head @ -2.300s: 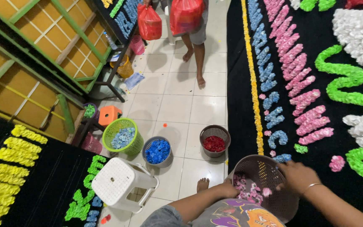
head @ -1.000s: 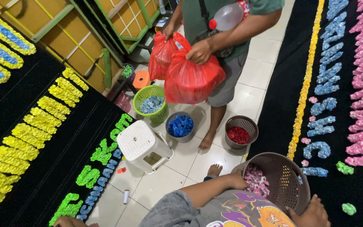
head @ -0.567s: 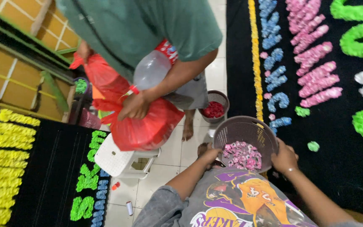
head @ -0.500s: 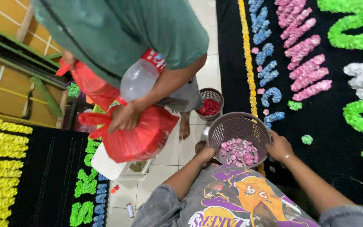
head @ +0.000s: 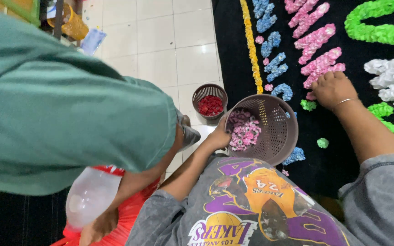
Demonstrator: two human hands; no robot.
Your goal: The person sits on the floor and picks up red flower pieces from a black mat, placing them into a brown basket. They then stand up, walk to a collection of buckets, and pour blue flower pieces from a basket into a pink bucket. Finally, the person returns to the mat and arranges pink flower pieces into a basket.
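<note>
Floor: white tiles [head: 160, 41] running up the middle, and to the right of them a black mat [head: 338, 150] covered with rows of crumpled paper flowers in yellow, blue, pink, green and white.
Basket: a brownish plastic basket [head: 281, 132] with a perforated wall, tipped towards the camera at the mat's edge, with a heap of pink paper flowers [head: 243, 130] lying in it.
Left hand [head: 220, 135]: curled over the basket's near rim, fingers closed on the edge, touching the pink heap.
Right hand [head: 331, 89]: fingers bent, pressing down on the mat at the low end of the pink rows [head: 318, 45] (whether it pinches a flower I cannot tell, the fingertips are hidden).
Handling: the flowers look feather-light, soft and easily crushed, so a loose fingertip pinch should suit them; the basket looks stiff and light, best taken by the rim.
Nearby: a smaller basket of red flowers [head: 210, 104] on the tiles just beside the big one.
Company: another person in a green shirt [head: 64, 109] bends in from the left, holding a clear bottle [head: 90, 196] against a red bag [head: 128, 225].
</note>
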